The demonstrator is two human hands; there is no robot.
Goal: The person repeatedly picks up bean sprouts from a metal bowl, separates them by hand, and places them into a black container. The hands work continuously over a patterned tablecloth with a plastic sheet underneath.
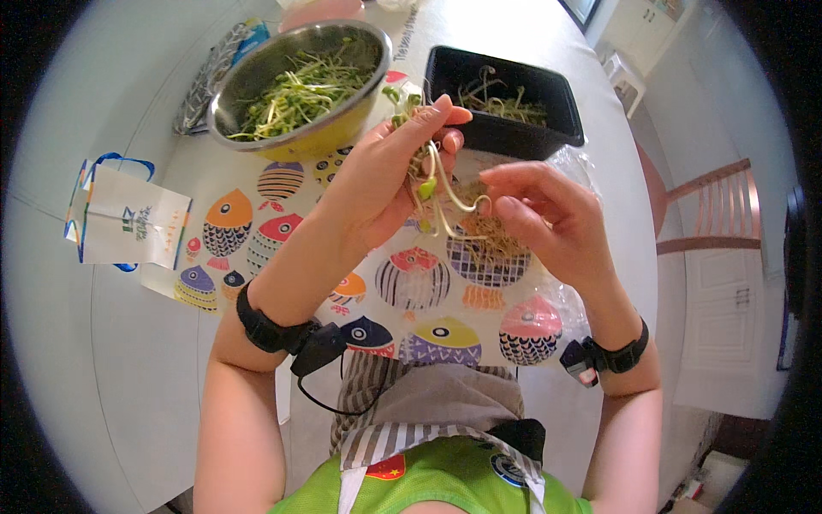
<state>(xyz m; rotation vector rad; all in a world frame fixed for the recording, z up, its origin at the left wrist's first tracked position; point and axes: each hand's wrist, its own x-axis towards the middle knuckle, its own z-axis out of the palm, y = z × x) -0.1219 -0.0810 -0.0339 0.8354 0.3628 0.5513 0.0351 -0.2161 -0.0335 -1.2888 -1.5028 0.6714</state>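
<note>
My left hand holds a small bunch of sprouts above the table, thumb uppermost. Green leafy ends stick out past the fingers, and pale stems hang toward the right. My right hand is at the curled end of one long stem, thumb and index finger bent; whether they grip it cannot be told. Below the hands lies a tangle of thin brownish roots, partly hidden by the right hand. Behind the left hand, a steel bowl holds many sprouts. A black plastic tub with more sprouts stands behind the right hand.
A fish-print tablecloth covers the table before me. Clear plastic film lies beside and under the roots. A paper bag is at the left edge. Patterned grey cloth lies left of the bowl. A wooden chair stands at right.
</note>
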